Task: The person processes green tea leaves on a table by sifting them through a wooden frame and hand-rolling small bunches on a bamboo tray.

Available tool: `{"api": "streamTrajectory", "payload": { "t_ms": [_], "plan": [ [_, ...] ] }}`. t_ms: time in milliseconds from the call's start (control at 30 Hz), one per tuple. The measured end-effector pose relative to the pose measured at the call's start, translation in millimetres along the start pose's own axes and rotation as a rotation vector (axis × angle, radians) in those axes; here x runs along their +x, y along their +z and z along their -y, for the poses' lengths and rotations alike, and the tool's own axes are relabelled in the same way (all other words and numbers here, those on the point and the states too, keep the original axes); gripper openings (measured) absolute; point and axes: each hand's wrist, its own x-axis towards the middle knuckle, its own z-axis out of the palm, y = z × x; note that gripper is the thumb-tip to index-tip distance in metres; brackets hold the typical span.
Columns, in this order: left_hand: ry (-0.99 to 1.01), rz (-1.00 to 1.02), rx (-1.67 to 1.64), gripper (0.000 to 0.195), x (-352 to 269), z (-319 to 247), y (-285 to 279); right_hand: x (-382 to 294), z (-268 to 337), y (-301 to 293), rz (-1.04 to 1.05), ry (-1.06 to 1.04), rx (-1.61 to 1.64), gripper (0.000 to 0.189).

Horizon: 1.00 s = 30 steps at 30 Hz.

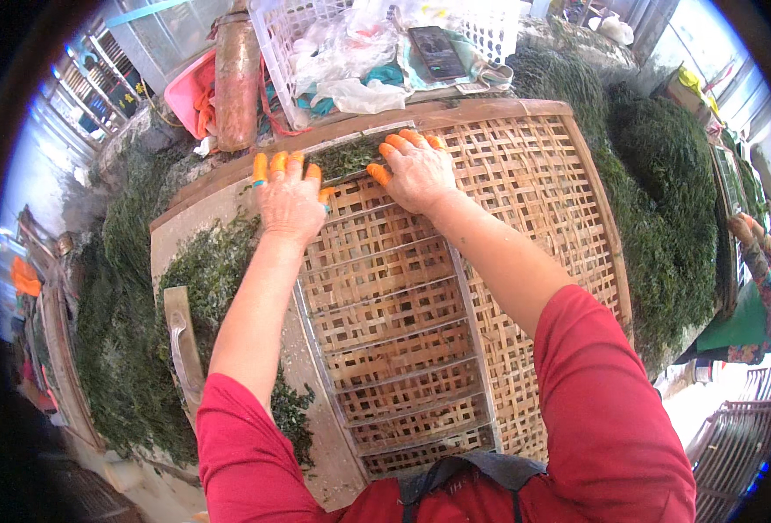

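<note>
My left hand (290,196), with orange covers on its fingertips, is at the far left corner of a slatted metal frame (398,284). My right hand (417,167), its fingertips covered the same way, lies at the far right corner. Between them, dark green seaweed (349,155) fills the frame's farthest slot. Beneath the frame is a woven bamboo rack (523,189) with a wooden border; the nearer slots show bare weave. A pale board (326,418) on the left bears loose seaweed (205,261). Whether either hand grips the frame is hidden.
Large seaweed heaps (667,209) flank the rack. A wooden-handled tool (183,340) lies at left. Beyond the rack are a white plastic basket (271,59), plastic bags, a phone (436,52), an upright cylinder (236,85) and a pink basin (186,95). Another person's hand (743,229) shows far right.
</note>
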Motion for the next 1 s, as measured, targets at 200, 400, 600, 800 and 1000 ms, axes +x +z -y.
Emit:
{"api": "streamTrajectory", "payload": {
  "t_ms": [200, 400, 600, 800, 1000],
  "plan": [
    [-0.190, 0.379, -0.166, 0.037, 9, 32, -12, -2, -4, -5, 0.013, 0.018, 0.012, 0.044],
    [-0.394, 0.621, -0.677, 0.032, 23, 69, 0, 0, -3, -2, 0.015, -0.008, 0.001, 0.044],
    [-0.749, 0.500, -1.352, 0.032, 33, 66, -7, 1, -3, -4, 0.070, 0.014, -0.009, 0.047],
    [-0.310, 0.153, -0.870, 0.043, 18, 41, 12, 0, -1, -4, 0.105, 0.026, -0.038, 0.048],
    [-0.082, 0.313, -0.216, 0.065, -3, 4, 6, 1, -2, -3, 0.086, 0.023, -0.043, 0.047]
  ]
}}
